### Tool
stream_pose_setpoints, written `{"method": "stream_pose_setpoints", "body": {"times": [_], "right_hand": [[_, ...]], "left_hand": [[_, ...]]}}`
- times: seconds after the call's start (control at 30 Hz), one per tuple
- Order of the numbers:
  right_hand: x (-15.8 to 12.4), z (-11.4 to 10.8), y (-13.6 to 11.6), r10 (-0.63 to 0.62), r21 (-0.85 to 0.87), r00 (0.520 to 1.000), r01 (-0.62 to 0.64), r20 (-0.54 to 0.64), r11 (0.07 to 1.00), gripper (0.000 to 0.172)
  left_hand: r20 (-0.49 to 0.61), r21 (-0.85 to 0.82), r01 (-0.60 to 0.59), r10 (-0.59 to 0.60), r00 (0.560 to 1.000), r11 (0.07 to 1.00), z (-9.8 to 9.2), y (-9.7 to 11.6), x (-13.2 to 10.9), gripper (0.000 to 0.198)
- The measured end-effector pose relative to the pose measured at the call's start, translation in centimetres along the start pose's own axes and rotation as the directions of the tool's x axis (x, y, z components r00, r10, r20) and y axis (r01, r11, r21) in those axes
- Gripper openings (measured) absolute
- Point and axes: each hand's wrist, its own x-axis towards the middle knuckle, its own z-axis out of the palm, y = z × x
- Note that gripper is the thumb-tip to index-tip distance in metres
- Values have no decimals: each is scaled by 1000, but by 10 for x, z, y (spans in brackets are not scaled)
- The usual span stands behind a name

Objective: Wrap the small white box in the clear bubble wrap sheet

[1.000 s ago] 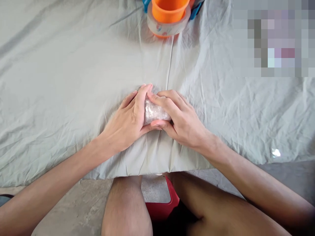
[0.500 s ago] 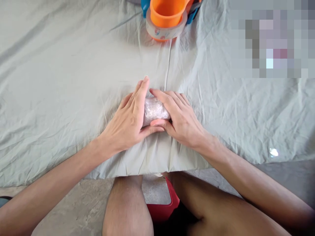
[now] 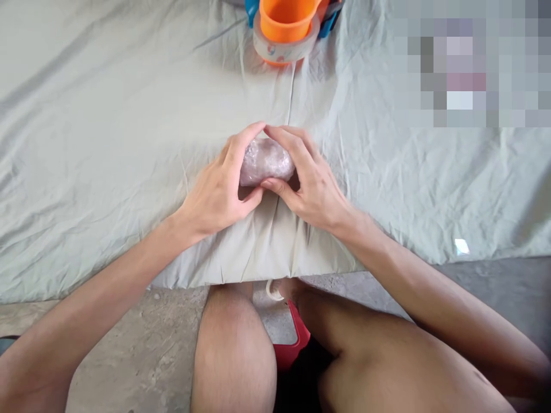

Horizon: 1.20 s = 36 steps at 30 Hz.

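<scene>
A small rounded bundle wrapped in shiny clear plastic (image 3: 270,162) is held between my two hands near the front of the cloth-covered surface. My left hand (image 3: 217,186) curves around its left end, thumb along the near side and fingers at the far side. Around the right end my right hand (image 3: 317,178) is wrapped, its thumb pressed to the bundle's near edge. The fingertips of both hands meet beyond the bundle, and the thumbs almost touch in front. What lies inside the wrapping cannot be made out.
Wrinkled grey-green cloth (image 3: 129,115) covers the surface. At the far edge, a roll of tape (image 3: 282,50) encircles an orange cup-like container (image 3: 284,26), with blue parts beside it. A small shiny scrap (image 3: 462,246) lies at right. Below are my legs and a red seat (image 3: 286,353).
Both hands have moved slightly away from me with the bundle, which now shows more of its near face. My left fingers have bent from straight to curved around it.
</scene>
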Motion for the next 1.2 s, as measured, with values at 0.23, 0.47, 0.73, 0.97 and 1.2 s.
{"method": "stream_pose_setpoints", "body": {"times": [0.23,0.47,0.73,0.97,1.2], "right_hand": [[8,11,8,-7,34,999,8,-35,999,63],[13,14,10,53,72,998,-50,-36,996,61],[7,0,-14,81,40,996,-82,25,996,67],[2,-14,-1,48,144,998,-51,29,988,75],[3,-4,3,-24,176,997,36,-72,984,70]], "left_hand": [[-7,-4,-22,22,1000,1000,1,-10,4,92],[78,0,33,-33,996,999,9,-31,5,98],[11,99,-75,74,997,992,2,-17,-1,95],[-45,-5,-92,92,995,996,-2,-7,-4,94],[-85,88,-58,65,994,994,-4,-9,-9,61]]}}
